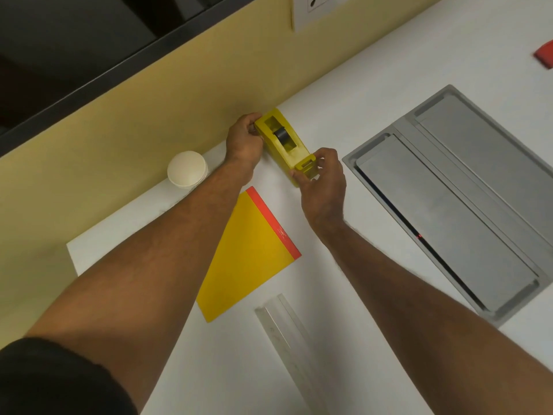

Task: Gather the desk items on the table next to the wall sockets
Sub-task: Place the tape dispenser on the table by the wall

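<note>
A yellow tape dispenser (284,142) with a dark spool sits on the white table (374,94) close to the yellow partition wall. My left hand (244,142) grips its far end and my right hand (321,181) grips its near, cutter end. A yellow notepad with a red binding strip (248,256) lies flat just below the dispenser, partly under my left forearm. A clear ruler (287,336) lies near the bottom. A white paper cup (187,169) stands by the wall to the left. A white wall socket (314,7) is at the top.
A grey recessed cable hatch (466,205) fills the table's right side. A red object (544,56) lies at the far right edge. The yellow partition wall (149,121) runs diagonally along the table's back, with a dark window frame above it.
</note>
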Demonstrator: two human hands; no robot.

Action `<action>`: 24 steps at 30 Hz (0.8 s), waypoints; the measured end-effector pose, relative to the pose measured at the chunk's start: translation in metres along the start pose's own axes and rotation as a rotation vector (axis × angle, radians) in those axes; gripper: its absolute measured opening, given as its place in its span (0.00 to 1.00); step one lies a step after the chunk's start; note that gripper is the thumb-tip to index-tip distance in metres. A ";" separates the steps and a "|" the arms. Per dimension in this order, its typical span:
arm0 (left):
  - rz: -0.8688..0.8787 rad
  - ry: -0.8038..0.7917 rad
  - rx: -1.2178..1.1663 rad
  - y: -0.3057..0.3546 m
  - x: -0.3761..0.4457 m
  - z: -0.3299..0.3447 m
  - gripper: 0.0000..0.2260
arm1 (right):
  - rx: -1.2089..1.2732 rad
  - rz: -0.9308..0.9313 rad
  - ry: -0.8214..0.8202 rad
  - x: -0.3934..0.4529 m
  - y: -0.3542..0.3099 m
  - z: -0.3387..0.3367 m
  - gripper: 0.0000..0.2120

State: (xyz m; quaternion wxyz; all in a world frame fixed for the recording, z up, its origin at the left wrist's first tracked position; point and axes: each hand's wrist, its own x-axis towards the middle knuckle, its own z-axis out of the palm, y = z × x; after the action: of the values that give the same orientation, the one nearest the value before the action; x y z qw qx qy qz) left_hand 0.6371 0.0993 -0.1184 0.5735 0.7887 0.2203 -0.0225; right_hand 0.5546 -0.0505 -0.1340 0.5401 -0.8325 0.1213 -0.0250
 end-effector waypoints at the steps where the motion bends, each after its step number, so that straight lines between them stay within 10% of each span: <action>1: -0.002 0.004 -0.006 -0.001 0.000 0.001 0.20 | -0.011 -0.002 0.002 0.000 0.002 0.001 0.23; 24: 0.143 0.107 0.098 -0.032 -0.135 0.004 0.20 | -0.001 0.030 -0.057 -0.072 0.021 -0.047 0.29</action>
State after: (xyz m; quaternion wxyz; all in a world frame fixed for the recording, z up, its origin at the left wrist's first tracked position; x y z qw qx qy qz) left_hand 0.5043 0.0597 -0.1095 0.5219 0.8295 0.1925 0.0498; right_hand 0.4729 -0.0836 -0.1268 0.5430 -0.8313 0.1181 0.0069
